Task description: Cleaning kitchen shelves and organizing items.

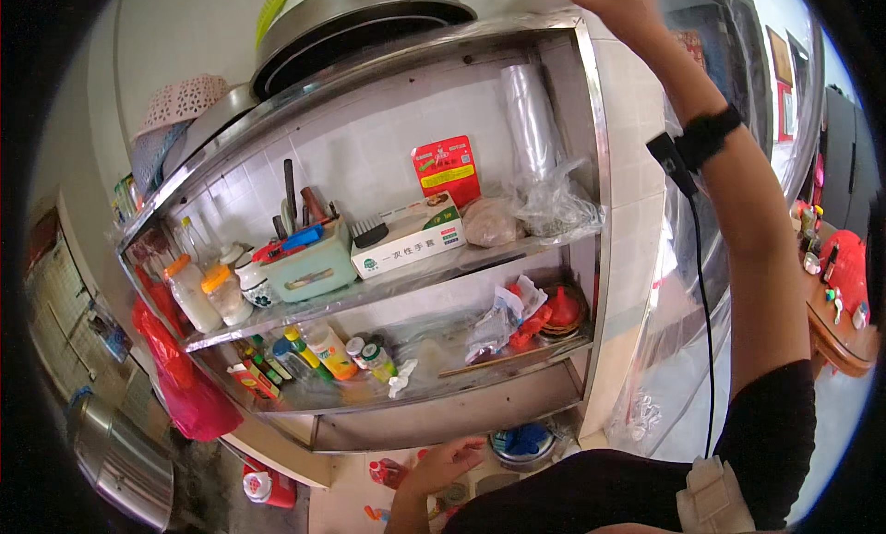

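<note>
My right hand (618, 4) is raised at the top edge of the view, beyond the upper right corner of a metal shelf unit (592, 153). Part of the hand is cut off; a small dark thing shows beside it, but whether the hand grips it is unclear. A black wrist strap with a cable (706, 138) circles that arm. Low in front of my body, my left hand (450, 463) hangs with loosely bent fingers and nothing in them. It is below the lowest shelf, left of a metal basin (522, 458) holding something blue.
The upper shelf holds jars (190, 295), a green utensil box (311, 264), a white carton (408, 247) and a clear plastic roll (529, 122). Bottles (331, 354) stand below. Large pans (360, 22) rest on top. A red bag (183, 375) hangs left; a wooden table (841, 347) stands right.
</note>
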Action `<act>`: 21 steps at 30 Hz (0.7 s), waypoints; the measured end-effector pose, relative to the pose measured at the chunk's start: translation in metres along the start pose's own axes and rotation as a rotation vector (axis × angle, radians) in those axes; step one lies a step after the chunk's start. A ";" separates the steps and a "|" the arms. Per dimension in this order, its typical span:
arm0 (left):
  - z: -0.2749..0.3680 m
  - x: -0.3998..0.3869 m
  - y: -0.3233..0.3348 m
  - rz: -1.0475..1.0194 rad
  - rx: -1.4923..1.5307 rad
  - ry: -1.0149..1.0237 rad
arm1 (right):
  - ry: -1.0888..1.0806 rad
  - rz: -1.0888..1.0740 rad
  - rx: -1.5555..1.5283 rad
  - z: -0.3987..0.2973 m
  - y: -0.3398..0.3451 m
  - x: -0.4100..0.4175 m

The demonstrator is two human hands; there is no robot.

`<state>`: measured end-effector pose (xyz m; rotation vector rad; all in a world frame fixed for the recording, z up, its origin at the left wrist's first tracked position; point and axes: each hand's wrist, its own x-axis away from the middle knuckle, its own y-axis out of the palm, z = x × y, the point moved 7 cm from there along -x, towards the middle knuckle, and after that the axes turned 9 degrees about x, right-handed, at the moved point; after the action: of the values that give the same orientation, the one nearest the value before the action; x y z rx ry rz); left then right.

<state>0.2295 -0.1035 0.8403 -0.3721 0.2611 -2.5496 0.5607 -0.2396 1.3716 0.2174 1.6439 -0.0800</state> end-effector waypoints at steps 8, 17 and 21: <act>0.094 -0.023 0.014 -0.111 0.074 0.324 | 0.236 0.468 -0.634 0.031 -0.102 0.160; 0.243 -0.060 0.072 -0.544 0.894 1.063 | 0.964 -0.173 -1.112 -0.003 -0.129 0.354; 0.157 -0.070 0.057 -0.338 0.854 0.710 | 1.158 -0.931 -1.041 -0.011 -0.114 0.441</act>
<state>0.3639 -0.1294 0.9592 0.8767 -0.6855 -2.7231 0.4975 -0.3086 0.9257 -1.5665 2.5295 0.2512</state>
